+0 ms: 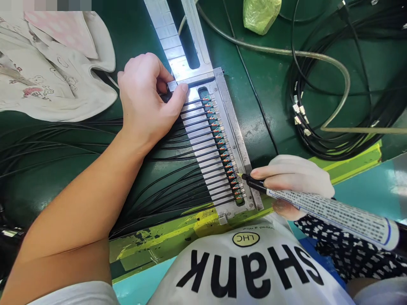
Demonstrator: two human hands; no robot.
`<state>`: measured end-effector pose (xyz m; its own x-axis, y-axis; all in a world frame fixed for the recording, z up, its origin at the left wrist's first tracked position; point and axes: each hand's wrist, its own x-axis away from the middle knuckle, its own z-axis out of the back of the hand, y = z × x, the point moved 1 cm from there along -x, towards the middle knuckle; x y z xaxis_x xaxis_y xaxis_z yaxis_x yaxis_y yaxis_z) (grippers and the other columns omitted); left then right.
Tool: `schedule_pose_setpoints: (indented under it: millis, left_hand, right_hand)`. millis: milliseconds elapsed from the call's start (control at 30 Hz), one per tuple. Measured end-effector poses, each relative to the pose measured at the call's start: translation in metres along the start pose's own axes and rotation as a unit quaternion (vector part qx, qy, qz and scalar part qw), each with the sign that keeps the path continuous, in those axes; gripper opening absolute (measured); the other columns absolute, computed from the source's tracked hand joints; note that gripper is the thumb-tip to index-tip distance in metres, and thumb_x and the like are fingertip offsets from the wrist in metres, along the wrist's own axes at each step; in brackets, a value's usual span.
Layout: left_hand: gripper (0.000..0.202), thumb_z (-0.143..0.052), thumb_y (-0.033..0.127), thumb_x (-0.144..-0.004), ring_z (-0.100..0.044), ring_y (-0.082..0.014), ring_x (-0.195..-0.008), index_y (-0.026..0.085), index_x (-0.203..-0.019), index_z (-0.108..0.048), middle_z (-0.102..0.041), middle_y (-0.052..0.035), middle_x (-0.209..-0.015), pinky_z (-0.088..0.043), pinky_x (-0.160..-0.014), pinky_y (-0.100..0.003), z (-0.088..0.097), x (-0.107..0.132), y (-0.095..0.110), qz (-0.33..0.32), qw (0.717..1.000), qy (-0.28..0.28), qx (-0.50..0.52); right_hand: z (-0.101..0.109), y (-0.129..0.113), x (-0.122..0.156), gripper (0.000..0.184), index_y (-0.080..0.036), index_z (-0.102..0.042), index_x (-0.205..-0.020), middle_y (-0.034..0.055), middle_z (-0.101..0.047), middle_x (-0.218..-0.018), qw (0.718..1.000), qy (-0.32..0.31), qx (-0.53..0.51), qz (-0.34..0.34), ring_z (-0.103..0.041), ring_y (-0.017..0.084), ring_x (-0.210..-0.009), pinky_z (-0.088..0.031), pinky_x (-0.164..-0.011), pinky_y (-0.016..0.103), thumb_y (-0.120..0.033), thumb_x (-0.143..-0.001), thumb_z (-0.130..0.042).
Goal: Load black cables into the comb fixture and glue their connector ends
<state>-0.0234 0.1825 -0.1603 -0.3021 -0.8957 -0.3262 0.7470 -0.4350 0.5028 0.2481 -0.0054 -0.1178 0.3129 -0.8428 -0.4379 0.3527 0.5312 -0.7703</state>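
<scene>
A metal fixture (206, 169) lies across the green work surface, holding a row of thin black cables (203, 149). Their stripped ends carry small coloured wires and tiny connectors (222, 146) over a narrow slot. My left hand (149, 97) is closed at the far end of the fixture, thumb on its metal edge; its curled fingers are partly hidden. Between the fingers of my right hand (295, 176) is a marker-like pen (330, 214) with a white printed barrel and black front end. The pen's tip is at the connectors near the row's closer end; contact is unclear.
A slotted metal plate (173, 40) extends beyond the fixture. Coiled black cables (302, 135) and a clear hose (273, 48) lie to the right, with a yellow-green wrapped lump (261, 15) behind. White printed cloth (73, 84) is at left. A yellow-green rail (136, 245) runs along the front.
</scene>
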Motion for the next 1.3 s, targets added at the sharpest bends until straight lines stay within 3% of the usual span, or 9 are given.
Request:
schedule_pose_setpoints:
  millis: [333, 500, 800, 1067, 1300]
  left_hand:
    - [0.028, -0.077, 0.026, -0.084, -0.061, -0.0191, -0.088, 0.021, -0.085, -0.05, -0.047, 0.0023, -0.08, -0.045, -0.09, -0.041, 0.001, 0.001, 0.0, 0.01, 1.0, -0.015, 0.006]
    - [0.028, -0.077, 0.033, -0.083, -0.06, -0.0176, -0.082, 0.021, -0.084, -0.052, -0.049, 0.0024, -0.079, -0.049, -0.084, -0.04, 0.0, 0.0, 0.0, -0.009, 1.0, 0.001, -0.004]
    - [0.028, -0.076, 0.026, -0.082, -0.06, -0.0217, -0.086, 0.023, -0.083, -0.048, -0.049, 0.0007, -0.081, -0.044, -0.089, -0.044, 0.0, 0.0, 0.002, 0.028, 1.0, -0.007, 0.01]
    - [0.029, -0.077, 0.026, -0.08, -0.059, -0.021, -0.085, 0.022, -0.083, -0.048, -0.049, 0.0008, -0.08, -0.045, -0.089, -0.042, -0.001, 0.0, 0.002, 0.022, 1.0, -0.006, 0.007]
    - [0.026, -0.077, 0.021, -0.077, -0.056, -0.0194, -0.078, 0.023, -0.082, -0.052, -0.05, 0.0011, -0.078, -0.049, -0.083, -0.044, -0.001, 0.0, 0.0, -0.002, 1.0, 0.013, 0.014]
  right_hand:
    - [-0.001, 0.002, -0.002, 0.027, -0.019, -0.07, -0.097, 0.0102, -0.078, -0.104, 1.0, -0.001, -0.004, 0.011, -0.07, 0.019, -0.07, -0.055, -0.061, 0.034, -0.044, -0.101, -0.061]
    - [-0.001, 0.002, -0.005, 0.027, -0.018, -0.07, -0.098, 0.0102, -0.078, -0.105, 1.0, -0.002, -0.001, 0.017, -0.071, 0.019, -0.071, -0.056, -0.061, 0.034, -0.044, -0.099, -0.062]
    - [0.0, 0.001, -0.006, 0.026, -0.022, -0.069, -0.099, 0.0087, -0.079, -0.105, 1.0, -0.009, 0.014, 0.016, -0.073, 0.019, -0.072, -0.058, -0.061, 0.033, -0.046, -0.1, -0.06]
    - [0.0, -0.008, 0.009, 0.025, -0.019, -0.071, -0.099, 0.0105, -0.079, -0.103, 0.998, 0.058, -0.011, 0.024, -0.072, 0.019, -0.071, -0.058, -0.061, 0.034, -0.042, -0.097, -0.065]
    - [-0.003, -0.003, 0.01, 0.026, -0.022, -0.07, -0.103, 0.0088, -0.079, -0.106, 1.0, 0.019, 0.001, 0.021, -0.072, 0.018, -0.071, -0.058, -0.061, 0.032, -0.047, -0.099, -0.062]
